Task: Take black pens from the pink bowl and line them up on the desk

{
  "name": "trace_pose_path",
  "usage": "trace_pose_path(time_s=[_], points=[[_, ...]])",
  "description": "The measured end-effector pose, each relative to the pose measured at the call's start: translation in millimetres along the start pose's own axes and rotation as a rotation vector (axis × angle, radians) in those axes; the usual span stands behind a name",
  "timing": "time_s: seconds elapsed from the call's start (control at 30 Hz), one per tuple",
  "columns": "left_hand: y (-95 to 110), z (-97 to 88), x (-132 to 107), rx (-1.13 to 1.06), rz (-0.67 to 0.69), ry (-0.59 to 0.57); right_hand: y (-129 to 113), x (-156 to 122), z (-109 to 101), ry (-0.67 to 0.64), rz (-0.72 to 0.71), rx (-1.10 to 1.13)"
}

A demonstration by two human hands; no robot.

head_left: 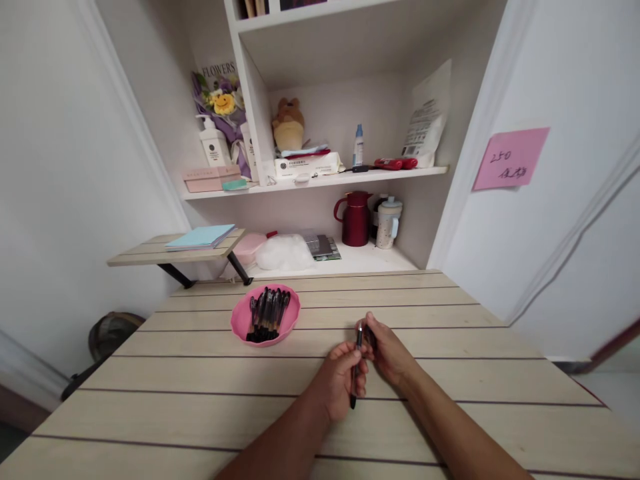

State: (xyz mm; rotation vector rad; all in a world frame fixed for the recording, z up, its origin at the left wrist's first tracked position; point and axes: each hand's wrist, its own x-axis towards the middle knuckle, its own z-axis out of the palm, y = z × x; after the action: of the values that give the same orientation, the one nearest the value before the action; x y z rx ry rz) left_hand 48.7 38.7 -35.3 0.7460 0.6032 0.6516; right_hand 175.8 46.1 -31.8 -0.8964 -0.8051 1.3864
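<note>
My hands meet over the middle of the tabletop (200,400), both closed on one dark pen (355,373). My left hand (340,380) wraps its fingers round the pen's lower barrel. The pen stands nearly upright, its lower tip pointing down towards the tabletop just below that hand. My right hand (390,353) pinches the pen's upper end between thumb and fingertips, close beside my left hand.

Surroundings, left to right: a light blue notebook (200,237) lies on a small raised board (150,253) at the tabletop's far left. A pink bowl (240,320) sits on the tabletop, well apart from my hands and to their left, holding a bundle of dark pens (267,313). A red jug (355,217) stands on the lower shelf (360,261) behind. A pink sticky note (510,159) is stuck to the wall at right.
</note>
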Motion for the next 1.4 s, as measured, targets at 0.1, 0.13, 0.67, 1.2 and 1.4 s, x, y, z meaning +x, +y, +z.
trace_pose_path(time_s=[0.1,0.13,0.67,1.2,1.4], points=[[0.9,0.8,-0.4,0.015,-0.014,0.02,-0.8,0.5,-0.5,0.008,-0.014,-0.002],[1.0,1.0,-0.4,0.02,-0.014,0.027,-0.9,0.8,-1.1,0.004,-0.015,0.003],[-2.8,6.9,1.3,0.055,0.055,0.107,2.9,4.2,-7.5,0.066,0.009,-0.002],[-2.3,4.8,0.8,-0.007,0.035,0.076,2.7,1.0,-2.7,0.06,0.033,0.001],[-1.1,4.9,1.0,-0.003,0.022,0.073,0.1,-0.3,-1.7,0.038,0.035,0.025]])
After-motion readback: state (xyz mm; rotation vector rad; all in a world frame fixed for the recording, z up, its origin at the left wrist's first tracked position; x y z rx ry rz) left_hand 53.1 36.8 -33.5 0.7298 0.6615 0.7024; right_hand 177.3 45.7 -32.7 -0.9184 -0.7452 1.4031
